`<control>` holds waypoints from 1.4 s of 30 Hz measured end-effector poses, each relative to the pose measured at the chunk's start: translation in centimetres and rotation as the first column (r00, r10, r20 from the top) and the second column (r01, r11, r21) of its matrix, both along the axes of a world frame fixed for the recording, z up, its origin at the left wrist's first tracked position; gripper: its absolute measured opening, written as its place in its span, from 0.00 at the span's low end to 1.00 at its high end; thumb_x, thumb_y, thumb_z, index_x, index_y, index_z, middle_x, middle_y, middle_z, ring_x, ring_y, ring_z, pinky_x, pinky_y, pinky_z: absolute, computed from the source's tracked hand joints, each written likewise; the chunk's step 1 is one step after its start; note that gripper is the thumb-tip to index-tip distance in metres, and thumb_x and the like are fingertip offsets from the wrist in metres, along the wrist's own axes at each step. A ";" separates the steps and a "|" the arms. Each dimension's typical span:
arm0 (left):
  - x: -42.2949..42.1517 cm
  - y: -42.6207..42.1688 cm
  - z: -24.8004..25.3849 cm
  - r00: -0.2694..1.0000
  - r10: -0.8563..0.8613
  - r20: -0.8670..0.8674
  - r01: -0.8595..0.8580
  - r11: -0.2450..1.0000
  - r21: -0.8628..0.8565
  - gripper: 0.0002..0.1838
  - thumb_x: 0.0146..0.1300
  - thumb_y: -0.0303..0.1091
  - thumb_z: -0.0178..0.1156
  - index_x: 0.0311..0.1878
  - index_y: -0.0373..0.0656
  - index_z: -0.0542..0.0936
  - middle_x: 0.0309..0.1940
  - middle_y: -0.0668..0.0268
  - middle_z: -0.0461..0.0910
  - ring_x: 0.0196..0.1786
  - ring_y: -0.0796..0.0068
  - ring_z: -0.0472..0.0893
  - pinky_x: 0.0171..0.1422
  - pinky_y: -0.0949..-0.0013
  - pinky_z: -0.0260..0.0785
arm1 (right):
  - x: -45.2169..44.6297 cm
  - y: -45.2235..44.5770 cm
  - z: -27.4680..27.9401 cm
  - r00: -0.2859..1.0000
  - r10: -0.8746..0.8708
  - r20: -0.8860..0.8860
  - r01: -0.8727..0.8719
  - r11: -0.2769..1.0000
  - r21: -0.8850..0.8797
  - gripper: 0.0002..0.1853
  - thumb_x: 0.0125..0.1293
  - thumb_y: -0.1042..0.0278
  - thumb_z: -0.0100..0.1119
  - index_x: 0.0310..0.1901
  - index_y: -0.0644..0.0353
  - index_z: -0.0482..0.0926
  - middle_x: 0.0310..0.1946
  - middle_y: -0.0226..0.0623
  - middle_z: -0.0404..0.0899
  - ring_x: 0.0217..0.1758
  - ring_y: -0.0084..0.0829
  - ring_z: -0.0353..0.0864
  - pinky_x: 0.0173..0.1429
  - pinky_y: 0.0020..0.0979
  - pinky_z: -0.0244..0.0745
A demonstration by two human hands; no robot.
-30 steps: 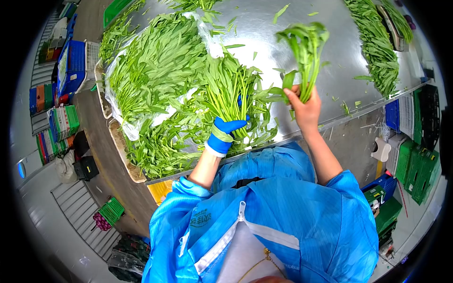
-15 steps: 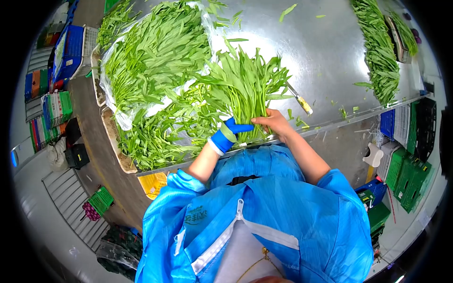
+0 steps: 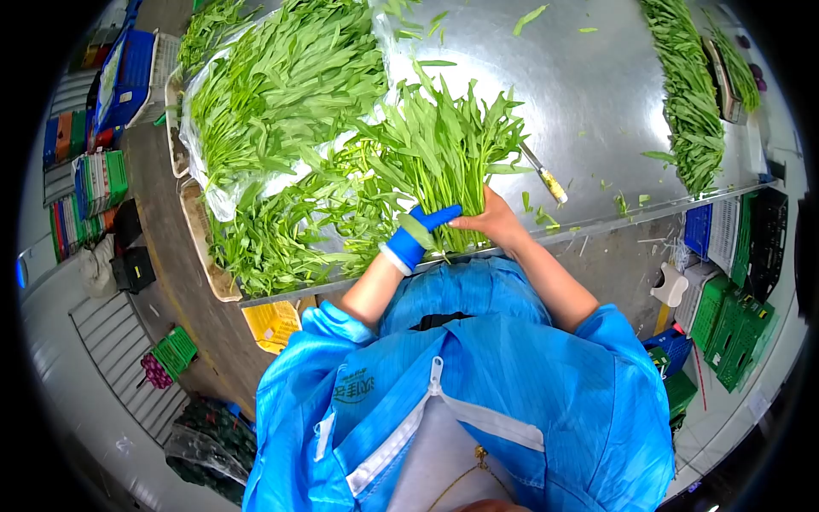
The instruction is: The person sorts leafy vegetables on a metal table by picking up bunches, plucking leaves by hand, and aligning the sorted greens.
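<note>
An upright bunch of water spinach point(image 3: 448, 149) stands at the table's near edge, its leaves fanning away from me. My left hand point(image 3: 416, 237), in a blue glove, is closed round the lower stems from the left. A loose leaf lies across that glove. My bare right hand point(image 3: 493, 220) wraps the stems from the right, its thumb reaching toward the gloved thumb. The fingers behind the stems are hidden. To the right of the bunch lies a knife point(image 3: 546, 176) with a yellow patterned handle.
Loose water spinach point(image 3: 273, 247) covers the table's left side, beside a big heap point(image 3: 299, 85) on clear plastic sheeting. A long row of greens point(image 3: 693, 102) lines the far right of the metal table point(image 3: 597, 94). Below the left edge sits a yellow crate point(image 3: 273, 324).
My right hand has moved up slightly and closed further round the stems. The left thumb now lies across the stem front at a steeper angle. The bunch stays in place.
</note>
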State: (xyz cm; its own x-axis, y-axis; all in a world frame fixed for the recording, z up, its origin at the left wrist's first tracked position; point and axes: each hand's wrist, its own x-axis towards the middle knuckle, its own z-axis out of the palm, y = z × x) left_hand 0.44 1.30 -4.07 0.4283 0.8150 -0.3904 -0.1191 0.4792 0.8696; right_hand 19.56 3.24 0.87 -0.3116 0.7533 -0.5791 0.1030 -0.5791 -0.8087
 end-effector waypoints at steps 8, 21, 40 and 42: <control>-2.7 -1.7 -3.3 0.987 0.046 0.155 -0.055 0.997 0.054 0.18 0.62 0.21 0.47 0.55 0.38 0.75 0.58 0.55 0.76 0.62 0.62 0.74 0.68 0.62 0.66 | 3.3 0.1 1.9 0.944 -0.244 -0.221 0.200 0.959 -0.201 0.27 0.53 0.76 0.68 0.56 0.63 0.73 0.48 0.35 0.80 0.52 0.28 0.78 0.60 0.29 0.69; -0.7 0.3 2.9 0.911 0.257 0.323 -0.110 0.905 -0.410 0.27 0.51 0.19 0.59 0.59 0.36 0.74 0.55 0.60 0.78 0.57 0.66 0.77 0.63 0.67 0.69 | 2.3 -0.4 1.6 0.935 -0.239 -0.261 0.182 0.957 -0.225 0.25 0.54 0.78 0.61 0.56 0.63 0.70 0.43 0.34 0.79 0.44 0.26 0.77 0.52 0.27 0.71; -2.0 -0.3 4.6 0.997 0.049 0.054 -0.044 0.995 -0.093 0.16 0.60 0.25 0.56 0.52 0.37 0.79 0.52 0.60 0.80 0.55 0.69 0.78 0.61 0.69 0.70 | 1.4 -0.6 2.0 0.901 -0.305 -0.308 0.216 0.932 -0.291 0.23 0.53 0.77 0.58 0.54 0.63 0.70 0.38 0.37 0.79 0.40 0.29 0.79 0.46 0.30 0.74; -0.8 0.2 5.0 0.986 0.100 0.135 -0.069 0.973 -0.222 0.16 0.62 0.29 0.56 0.53 0.37 0.78 0.50 0.61 0.80 0.53 0.70 0.79 0.59 0.68 0.70 | 0.8 -0.7 1.7 0.859 -0.359 -0.365 0.239 0.911 -0.335 0.22 0.53 0.78 0.57 0.53 0.63 0.70 0.37 0.37 0.79 0.38 0.29 0.79 0.43 0.30 0.75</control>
State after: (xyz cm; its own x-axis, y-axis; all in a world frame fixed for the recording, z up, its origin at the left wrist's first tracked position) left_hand -0.34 1.46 0.92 0.4261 0.7539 -0.5000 -0.2835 0.6362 0.7176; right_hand 20.32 2.53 2.58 -0.3500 0.6820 -0.6421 -0.4160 -0.7274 -0.5458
